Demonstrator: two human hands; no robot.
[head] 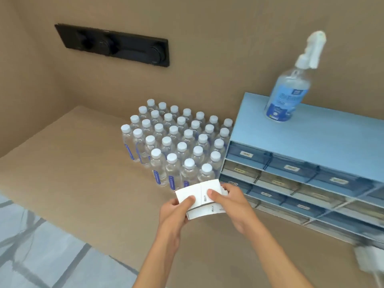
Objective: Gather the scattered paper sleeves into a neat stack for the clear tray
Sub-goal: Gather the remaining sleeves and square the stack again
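A small stack of flat white paper sleeves (202, 197) is held between both hands just above the tan counter (83, 173), in front of the water bottles. My left hand (176, 210) grips the stack's left end, thumb on top. My right hand (230, 202) holds the right end, thumb pressed on the top sleeve. The top sleeve sits slightly askew over the ones below. No clear tray is in view.
Several small water bottles with white caps (178, 142) stand packed together behind the hands. A blue drawer organiser (311, 163) sits to the right with a spray bottle (288, 92) on top. A black panel (116, 45) is on the wall. The counter edge runs along the lower left.
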